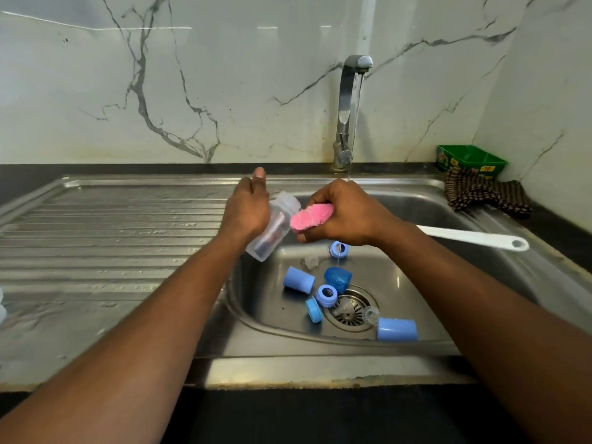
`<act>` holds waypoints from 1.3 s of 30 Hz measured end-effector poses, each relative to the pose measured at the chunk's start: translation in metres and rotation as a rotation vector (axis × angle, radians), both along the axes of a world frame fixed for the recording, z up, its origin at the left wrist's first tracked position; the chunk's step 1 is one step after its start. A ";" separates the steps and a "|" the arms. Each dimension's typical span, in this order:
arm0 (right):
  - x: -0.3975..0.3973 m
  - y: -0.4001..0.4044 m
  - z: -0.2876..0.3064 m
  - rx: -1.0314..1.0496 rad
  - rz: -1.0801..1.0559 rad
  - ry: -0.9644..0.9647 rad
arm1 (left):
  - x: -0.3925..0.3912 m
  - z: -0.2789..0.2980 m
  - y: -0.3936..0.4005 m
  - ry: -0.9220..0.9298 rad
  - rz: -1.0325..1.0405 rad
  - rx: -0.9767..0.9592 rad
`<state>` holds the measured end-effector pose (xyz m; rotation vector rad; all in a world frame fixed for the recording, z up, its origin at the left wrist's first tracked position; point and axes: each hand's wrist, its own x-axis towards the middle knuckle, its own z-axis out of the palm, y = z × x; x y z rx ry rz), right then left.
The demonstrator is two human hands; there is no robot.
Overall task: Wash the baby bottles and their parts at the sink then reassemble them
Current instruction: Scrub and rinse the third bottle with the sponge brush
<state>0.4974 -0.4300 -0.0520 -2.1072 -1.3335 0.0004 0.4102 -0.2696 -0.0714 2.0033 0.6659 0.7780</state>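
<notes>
My left hand (248,208) grips a clear baby bottle (275,225), tilted over the left edge of the sink basin. My right hand (344,213) squeezes the pink sponge head (310,216) of a bottle brush at the bottle's mouth; its white handle (474,237) sticks out to the right. A thin stream of water from the tap (349,100) falls onto my right hand. In the basin (416,283) lie blue caps (298,278) (397,329), blue collar rings (326,295) (314,310) (339,249), a darker blue cap (338,278) and clear teats (370,314).
A ribbed steel drainboard (112,245) stretches to the left of the basin. A dark checked cloth (483,195) and a green box (471,158) sit at the back right corner. The drain strainer (347,310) lies among the parts.
</notes>
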 end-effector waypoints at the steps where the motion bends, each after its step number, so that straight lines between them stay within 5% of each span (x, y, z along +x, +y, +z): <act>1: 0.001 -0.002 0.000 0.002 -0.033 0.046 | 0.000 0.001 -0.001 -0.042 -0.022 -0.004; 5: 0.000 -0.005 0.006 0.002 -0.086 0.328 | -0.003 0.000 -0.007 -0.209 -0.199 0.031; 10: -0.003 -0.005 0.005 0.051 -0.022 0.515 | -0.005 -0.005 -0.006 -0.135 -0.250 0.195; 22: 0.001 -0.001 0.000 0.224 -0.036 0.135 | -0.008 -0.007 -0.005 -0.071 -0.202 0.410; 28: -0.001 0.007 -0.008 0.037 0.084 0.174 | -0.011 -0.007 -0.002 0.073 -0.252 0.494; 33: -0.007 0.011 -0.005 0.052 0.096 -0.060 | -0.008 -0.007 -0.002 0.126 -0.117 0.532; 39: -0.016 0.015 -0.005 0.061 0.033 -0.412 | -0.005 -0.003 -0.008 0.181 0.135 0.334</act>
